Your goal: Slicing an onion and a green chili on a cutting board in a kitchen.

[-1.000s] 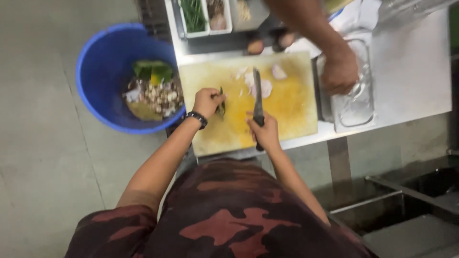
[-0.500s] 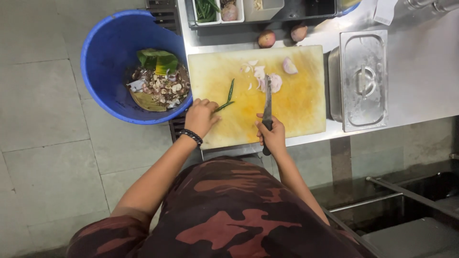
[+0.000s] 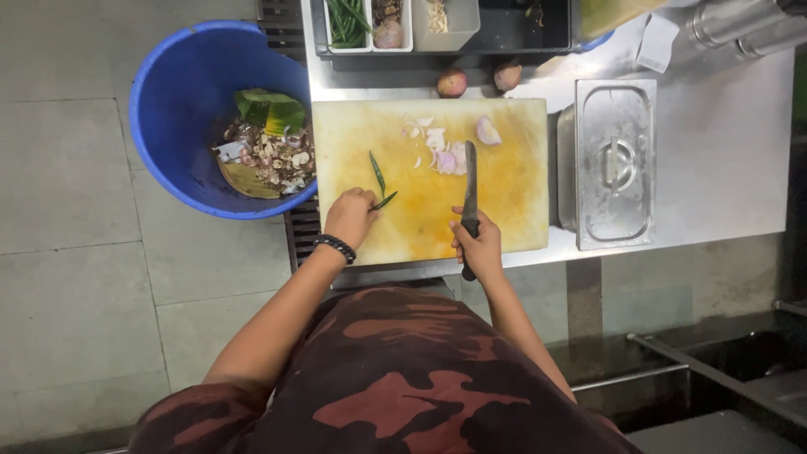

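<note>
Green chilli [image 3: 378, 172] lies on the yellow cutting board [image 3: 513, 202], and your left hand [image 3: 351, 217] pinches the stem of a second one just beside it. Your right hand [image 3: 477, 244] is clamped on the knife [image 3: 469, 189], blade flat beside the sliced shallots [image 3: 445, 155]. A blue bin [image 3: 181, 109] of scraps stands left of the board.
</note>
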